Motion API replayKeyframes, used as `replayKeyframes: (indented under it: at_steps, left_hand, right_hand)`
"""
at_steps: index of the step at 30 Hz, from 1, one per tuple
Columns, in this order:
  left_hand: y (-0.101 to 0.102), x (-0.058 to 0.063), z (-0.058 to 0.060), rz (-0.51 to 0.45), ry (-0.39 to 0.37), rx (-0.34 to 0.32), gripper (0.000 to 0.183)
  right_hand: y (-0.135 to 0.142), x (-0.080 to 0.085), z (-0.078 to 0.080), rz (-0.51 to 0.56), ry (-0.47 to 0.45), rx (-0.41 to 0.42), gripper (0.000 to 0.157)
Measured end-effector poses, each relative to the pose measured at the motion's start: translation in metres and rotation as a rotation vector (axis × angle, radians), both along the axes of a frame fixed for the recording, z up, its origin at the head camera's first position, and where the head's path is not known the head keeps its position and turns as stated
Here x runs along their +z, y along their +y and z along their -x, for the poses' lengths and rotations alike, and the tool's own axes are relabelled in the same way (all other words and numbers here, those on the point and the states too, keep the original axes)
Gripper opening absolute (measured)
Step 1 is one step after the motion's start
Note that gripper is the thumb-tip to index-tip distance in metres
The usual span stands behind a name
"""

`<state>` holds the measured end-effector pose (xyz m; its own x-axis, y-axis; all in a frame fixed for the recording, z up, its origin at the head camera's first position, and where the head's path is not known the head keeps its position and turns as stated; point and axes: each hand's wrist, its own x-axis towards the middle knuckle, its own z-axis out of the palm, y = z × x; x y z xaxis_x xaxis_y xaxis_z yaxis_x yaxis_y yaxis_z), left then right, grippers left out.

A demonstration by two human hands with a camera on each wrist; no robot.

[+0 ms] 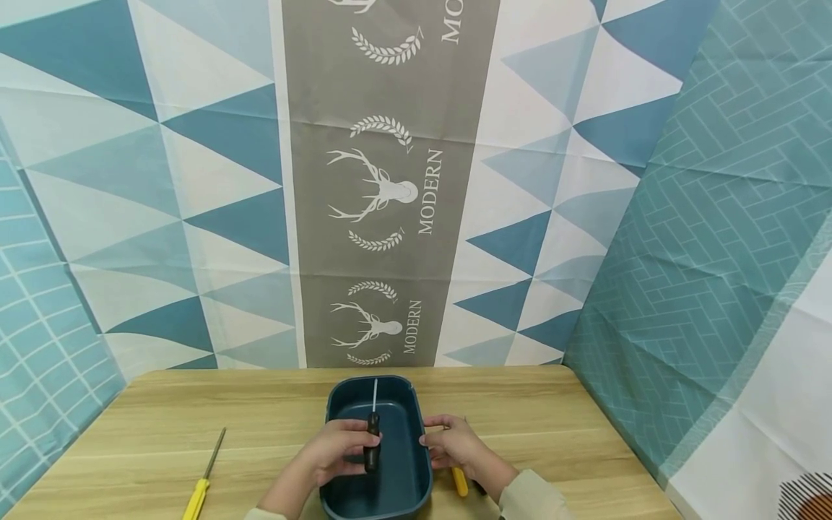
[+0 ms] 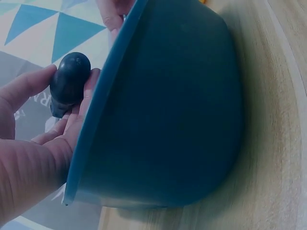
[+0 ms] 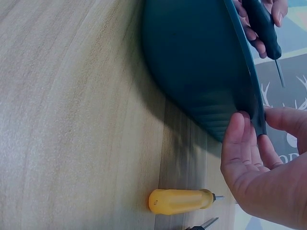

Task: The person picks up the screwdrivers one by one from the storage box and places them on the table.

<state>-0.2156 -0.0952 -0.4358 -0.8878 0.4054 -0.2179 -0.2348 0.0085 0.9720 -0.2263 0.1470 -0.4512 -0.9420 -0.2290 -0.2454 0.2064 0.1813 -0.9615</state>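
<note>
A black-handled screwdriver (image 1: 373,451) is pinched between the thumb and fingers of my left hand (image 1: 334,449), its thin shaft pointing away from me. It is held over the inside of a dark blue plastic basin (image 1: 396,498) on the table. In the left wrist view the rounded end of the black handle (image 2: 72,79) shows beside the basin's rim. My right hand (image 1: 455,444) grips the basin's right rim, thumb on the inner side and fingers outside, as the right wrist view shows (image 3: 268,177).
A yellow screwdriver (image 1: 198,495) lies on the wooden table (image 1: 273,404) to the left. Right of the basin, near my right wrist, lie an orange-handled screwdriver (image 3: 180,201) and a dark-handled tool (image 3: 196,227). A patterned cloth (image 1: 377,217) hangs behind the table.
</note>
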Motion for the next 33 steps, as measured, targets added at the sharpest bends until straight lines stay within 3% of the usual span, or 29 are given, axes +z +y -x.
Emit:
replayKeyframes:
  at_steps: [33]
  left_hand:
    - [-0.035,0.006,-0.003,0.002,0.002,-0.039,0.068]
  right_hand:
    - [0.000,0.002,-0.001,-0.009,-0.001,-0.008,0.045]
